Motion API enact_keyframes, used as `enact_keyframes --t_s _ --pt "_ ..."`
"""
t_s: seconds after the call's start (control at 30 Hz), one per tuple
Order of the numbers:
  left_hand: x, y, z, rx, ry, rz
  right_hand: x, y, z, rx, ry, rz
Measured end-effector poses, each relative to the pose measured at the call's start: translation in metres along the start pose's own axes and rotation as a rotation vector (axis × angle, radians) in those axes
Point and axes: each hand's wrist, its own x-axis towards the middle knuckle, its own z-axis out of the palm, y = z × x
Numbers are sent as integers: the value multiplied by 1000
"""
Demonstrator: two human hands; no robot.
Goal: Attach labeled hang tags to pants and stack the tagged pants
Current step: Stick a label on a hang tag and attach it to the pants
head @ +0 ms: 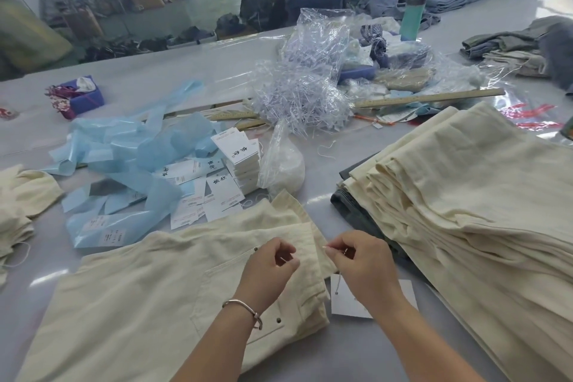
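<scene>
We saw one cream linen pair of pants (pixel 161 282) lying flat on the grey surface (pixel 341 208), long axis running left to right, waistband rightward. Two hands: left hand (pixel 273 260) and right hand (pixel 359 260) each had a narrow grip pinching the thin white string (pixel 339 281) of one white hang tag (pixel 344 301) beside the waistband.

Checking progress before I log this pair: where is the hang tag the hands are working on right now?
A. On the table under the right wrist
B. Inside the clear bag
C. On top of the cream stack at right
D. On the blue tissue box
A: the white hang tag lies on the table beneath the right hand, its string running up to the fingers beside the cream pants.
</scene>
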Motion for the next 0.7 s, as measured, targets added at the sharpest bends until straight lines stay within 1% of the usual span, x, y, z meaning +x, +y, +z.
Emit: enact_keyframes --t_s 0.1,0.17,0.37,0.47,0.53,0.6,0.63,0.7 --pt "-7 -12 6 50 -123 -5 -2 5 7 12 -26 -24" --pt "-13 -18 12 92 -189 28 -7 9 12 30 -61 -28" --pt "-17 -26 21 371 -216 151 -30 27 29 101 -165 -25" --pt "-18 -25 25 461 -226 165 -39 37 38 68 -194 -50" --pt "-19 -23 26 420 -220 119 -42 43 41 34 -200 -87" --pt "-19 -21 24 345 -215 56 -45 46 43 8 -173 -143" --pt "-19 -19 23 309 -211 25 -46 47 43 -22 -136 -181" --pt "-19 -17 20 159 -207 -31 -47 48 46 -121 -20 -245"
